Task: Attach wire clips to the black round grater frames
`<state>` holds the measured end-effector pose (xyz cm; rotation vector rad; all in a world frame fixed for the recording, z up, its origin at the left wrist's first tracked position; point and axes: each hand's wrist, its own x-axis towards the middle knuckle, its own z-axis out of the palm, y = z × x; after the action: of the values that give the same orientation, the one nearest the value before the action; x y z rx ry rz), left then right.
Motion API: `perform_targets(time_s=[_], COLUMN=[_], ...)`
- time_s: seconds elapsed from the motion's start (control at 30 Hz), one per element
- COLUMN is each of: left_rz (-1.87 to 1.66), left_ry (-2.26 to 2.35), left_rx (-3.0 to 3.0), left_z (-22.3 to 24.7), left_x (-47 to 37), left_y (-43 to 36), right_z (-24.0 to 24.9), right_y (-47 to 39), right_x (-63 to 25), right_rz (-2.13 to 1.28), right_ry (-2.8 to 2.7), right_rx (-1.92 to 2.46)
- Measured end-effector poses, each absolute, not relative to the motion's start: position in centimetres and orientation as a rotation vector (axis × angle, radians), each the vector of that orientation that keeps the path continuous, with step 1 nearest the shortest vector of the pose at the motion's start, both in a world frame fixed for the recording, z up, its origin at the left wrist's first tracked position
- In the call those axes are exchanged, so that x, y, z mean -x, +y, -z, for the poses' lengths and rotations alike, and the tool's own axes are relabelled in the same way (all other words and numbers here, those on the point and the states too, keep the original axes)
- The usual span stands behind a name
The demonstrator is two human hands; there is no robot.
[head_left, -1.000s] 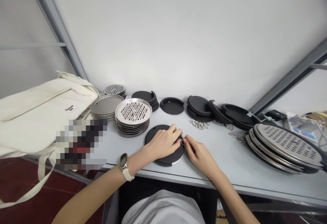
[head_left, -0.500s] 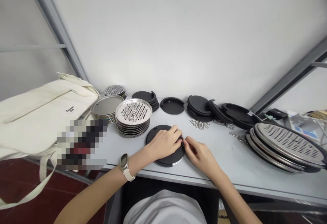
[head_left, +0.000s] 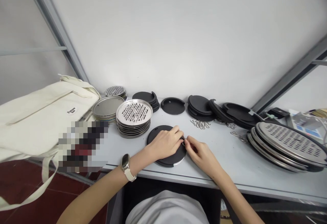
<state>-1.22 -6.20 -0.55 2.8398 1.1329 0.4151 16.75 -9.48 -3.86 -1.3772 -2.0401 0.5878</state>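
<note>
While left hand [head_left: 165,144] rests on black round holder [head_left: 174,157], its grip can't tell; right hand [head_left: 200,151] pinching small wire ring [head_left: 183,143]; silver rim [head_left: 181,161] shows along holder's near-right edge.

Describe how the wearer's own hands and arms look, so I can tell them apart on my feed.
Both the left hand and the right hand are ungloved, and no sleeves show on the forearms. The left wrist wears a watch with a dark, rounded oblong face, a silvery case and a cream strap. Nothing is worn on the right wrist.
</note>
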Motion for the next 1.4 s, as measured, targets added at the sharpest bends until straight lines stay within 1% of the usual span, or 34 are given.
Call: perform_targets(time_s=[0.5,1.0,1.4], left_rz=[-0.461,-0.389,-0.386], left_ry=[1.105,1.223,1.198], left_rx=[-2.839,-2.765,-2.781], left_z=[0.62,0.48,0.47], left_x=[1.2,1.03,1.17], left_y=[-6.28,-6.34,-6.37], right_z=[3.86,3.95,3.58], right_y=[-9.48,-9.69,-9.53], right_x=[-16.77,-16.83,-16.69], right_rz=[-0.538,-0.523,-0.508], right_ry=[-2.061,-2.09,-2.06], right_rx=[1.361,1.339,1.369])
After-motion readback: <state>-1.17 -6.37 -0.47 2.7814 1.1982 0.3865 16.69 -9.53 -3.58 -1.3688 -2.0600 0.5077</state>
